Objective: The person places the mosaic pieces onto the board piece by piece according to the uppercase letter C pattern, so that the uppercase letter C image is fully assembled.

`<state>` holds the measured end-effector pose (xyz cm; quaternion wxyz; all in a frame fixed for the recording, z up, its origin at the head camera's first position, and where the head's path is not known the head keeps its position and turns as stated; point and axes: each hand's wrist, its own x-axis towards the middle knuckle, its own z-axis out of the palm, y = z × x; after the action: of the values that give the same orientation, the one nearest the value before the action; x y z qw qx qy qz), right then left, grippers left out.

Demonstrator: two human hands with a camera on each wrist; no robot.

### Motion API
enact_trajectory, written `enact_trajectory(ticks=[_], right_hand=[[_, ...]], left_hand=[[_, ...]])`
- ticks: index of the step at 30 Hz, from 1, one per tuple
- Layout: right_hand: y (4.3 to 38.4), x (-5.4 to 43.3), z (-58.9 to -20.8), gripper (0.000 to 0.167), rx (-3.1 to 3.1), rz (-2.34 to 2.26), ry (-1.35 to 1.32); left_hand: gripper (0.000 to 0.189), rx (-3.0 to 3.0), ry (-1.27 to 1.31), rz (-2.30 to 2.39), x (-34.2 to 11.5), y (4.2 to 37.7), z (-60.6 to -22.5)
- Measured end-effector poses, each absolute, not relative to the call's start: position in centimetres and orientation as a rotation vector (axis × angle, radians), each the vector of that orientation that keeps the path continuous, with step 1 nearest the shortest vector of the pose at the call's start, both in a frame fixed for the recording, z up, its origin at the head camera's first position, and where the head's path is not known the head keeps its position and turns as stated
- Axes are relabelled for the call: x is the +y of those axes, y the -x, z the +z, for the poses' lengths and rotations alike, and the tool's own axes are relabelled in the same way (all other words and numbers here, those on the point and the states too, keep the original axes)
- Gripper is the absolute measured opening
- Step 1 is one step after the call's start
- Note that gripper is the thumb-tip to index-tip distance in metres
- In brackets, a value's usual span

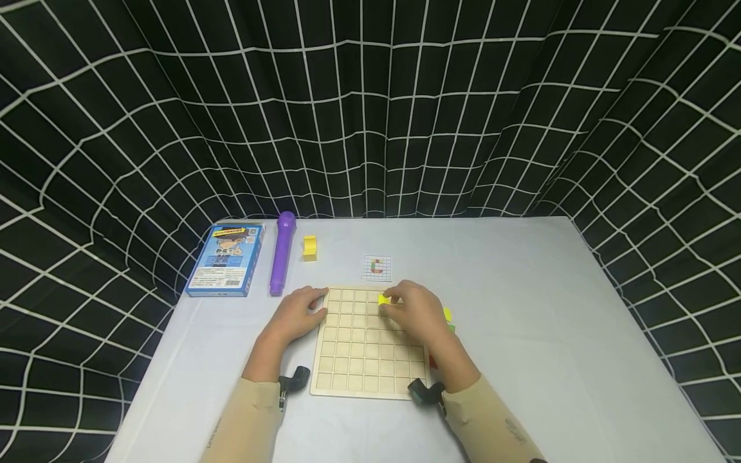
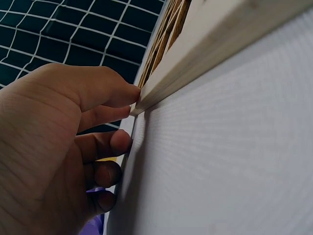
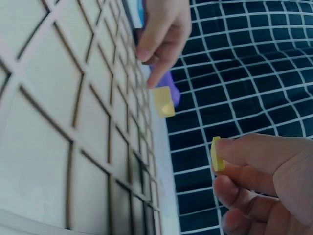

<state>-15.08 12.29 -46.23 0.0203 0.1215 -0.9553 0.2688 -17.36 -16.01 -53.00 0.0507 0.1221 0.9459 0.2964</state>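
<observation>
A wooden grid board (image 1: 357, 335) lies on the white table. At its upper left corner, the thumb and index finger of my left hand (image 1: 295, 315) touch the edge; in the left wrist view the other fingers (image 2: 105, 174) are loosely bent beside it. My right hand (image 1: 418, 312) pinches a small flat yellow piece (image 3: 217, 154) between thumb and index finger, over the board's upper right part. The right wrist view has the piece raised off the grid. Beyond the board lies a small card (image 1: 377, 268) with a coloured pattern on a grid.
Partly hidden by the right forearm, yellow (image 1: 448, 314), green (image 1: 451, 328) and red pieces (image 1: 433, 362) lie along the board's right side. A blue box (image 1: 226, 260), a purple tube (image 1: 282, 254) and a yellow block (image 1: 309, 248) stand or lie at the back left. Dark grid-patterned curtains surround the table.
</observation>
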Motion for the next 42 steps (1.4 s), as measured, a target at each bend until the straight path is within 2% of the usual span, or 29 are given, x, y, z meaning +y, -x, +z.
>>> enact_trajectory(ticks=[20,35,42], right_hand=[[16.1,12.6,-49.6,0.023,-3.047,0.681,-0.319],[15.8,12.6,-49.8,0.018,-3.014,0.840,-0.227],[15.7,14.6,-47.6,0.022,-2.966,1.027,-0.143]], left_hand=[[0.053,2.888,-0.371,0.909,-16.0,17.4,-53.0],[0.054,2.876,-0.360,0.899,-15.9,17.3,-53.1],[0.054,2.880,-0.359,0.895,-15.9,17.3,-53.0]])
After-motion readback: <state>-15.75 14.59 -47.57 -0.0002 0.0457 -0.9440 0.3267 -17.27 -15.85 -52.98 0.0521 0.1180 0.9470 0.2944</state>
